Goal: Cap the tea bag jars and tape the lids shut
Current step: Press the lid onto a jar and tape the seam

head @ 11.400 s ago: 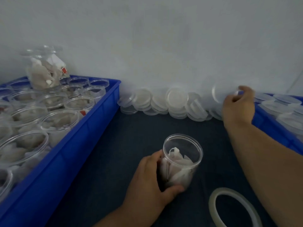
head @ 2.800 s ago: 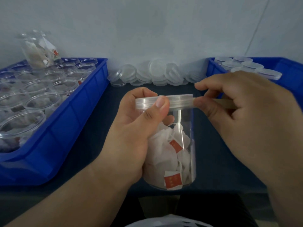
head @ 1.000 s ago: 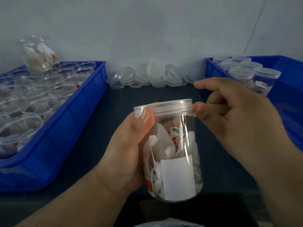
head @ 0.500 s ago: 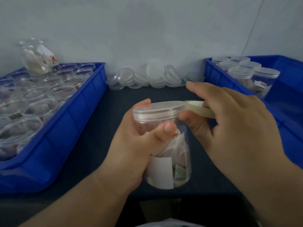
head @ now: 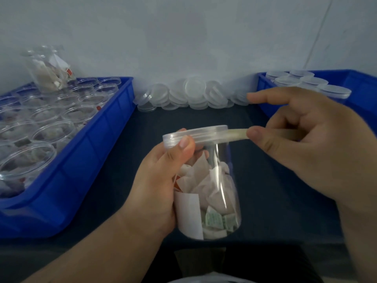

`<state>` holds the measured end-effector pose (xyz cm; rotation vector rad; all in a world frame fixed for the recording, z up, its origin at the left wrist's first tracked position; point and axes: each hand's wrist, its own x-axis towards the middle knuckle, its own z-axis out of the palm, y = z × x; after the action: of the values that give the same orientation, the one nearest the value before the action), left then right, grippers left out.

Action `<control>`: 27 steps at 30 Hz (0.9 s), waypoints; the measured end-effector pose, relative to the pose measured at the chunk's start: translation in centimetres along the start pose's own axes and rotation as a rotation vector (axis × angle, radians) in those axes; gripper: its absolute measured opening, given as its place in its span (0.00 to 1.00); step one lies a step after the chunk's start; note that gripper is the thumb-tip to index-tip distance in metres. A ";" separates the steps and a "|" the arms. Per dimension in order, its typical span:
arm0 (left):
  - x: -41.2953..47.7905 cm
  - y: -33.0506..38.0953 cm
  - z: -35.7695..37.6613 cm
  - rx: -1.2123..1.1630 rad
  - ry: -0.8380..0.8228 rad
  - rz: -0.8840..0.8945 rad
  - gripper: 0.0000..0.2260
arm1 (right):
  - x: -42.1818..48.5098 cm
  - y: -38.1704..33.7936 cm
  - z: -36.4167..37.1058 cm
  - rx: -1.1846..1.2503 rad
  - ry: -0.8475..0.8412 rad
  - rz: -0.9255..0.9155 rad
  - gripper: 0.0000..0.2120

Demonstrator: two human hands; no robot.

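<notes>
L hand [head: 157, 180] wraps round jar [head: 216, 193], held up above the worktop [head: 265, 190], roughly upright. Thumb tip presses on rim of lid [head: 195, 133], other fingers go behind the jar wall. Lid sits on jar mouth. Jar is clear plastic w/ tea bags [head: 206, 180] inside and a white label [head: 188, 213] low on the side facing camera, next to the palm.

R hand [head: 318, 152] pinches strip of tape [head: 236, 134] betw thumb and curled fingers. Index finger is stretched straight above it, touching nothing. Tape runs taut from R thumb to right edge of lid, laid along the rim there. Roll in R hand: can't tell, hidden by palm.

Surroundings: left crate [head: 71, 180], blue, on worktop, packed w/ open jars [head: 49, 131] holding tea bags. One extra jar [head: 51, 70] stands on top of them at the back. Right crate [head: 363, 82], blue, w/ capped jars [head: 312, 80] in its back corner. Heap of loose lids [head: 191, 94] lies along the wall betw the two crates. Worktop surface dark
</notes>
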<state>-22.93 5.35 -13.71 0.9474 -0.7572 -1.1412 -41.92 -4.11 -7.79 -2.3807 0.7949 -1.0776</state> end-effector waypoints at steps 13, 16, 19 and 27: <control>-0.1 0.1 -0.6 -0.024 -0.188 0.134 0.34 | 0.2 -0.3 0.5 -0.141 -0.110 0.027 0.30; 0.2 0.4 -0.5 0.185 -0.213 0.187 0.31 | -0.1 -0.3 0.9 -0.153 -0.089 0.016 0.30; 0.4 0.7 -0.5 0.342 -0.194 0.239 0.29 | -0.6 -0.7 1.0 -0.169 -0.065 -0.002 0.31; 0.5 0.3 -0.1 0.414 -0.186 0.322 0.18 | -1.3 -1.8 1.8 -0.384 -0.053 -0.023 0.31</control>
<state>-22.62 4.90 -13.48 1.0205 -1.2822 -0.8090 -40.64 -1.71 -8.56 -2.7259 1.0363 -0.9336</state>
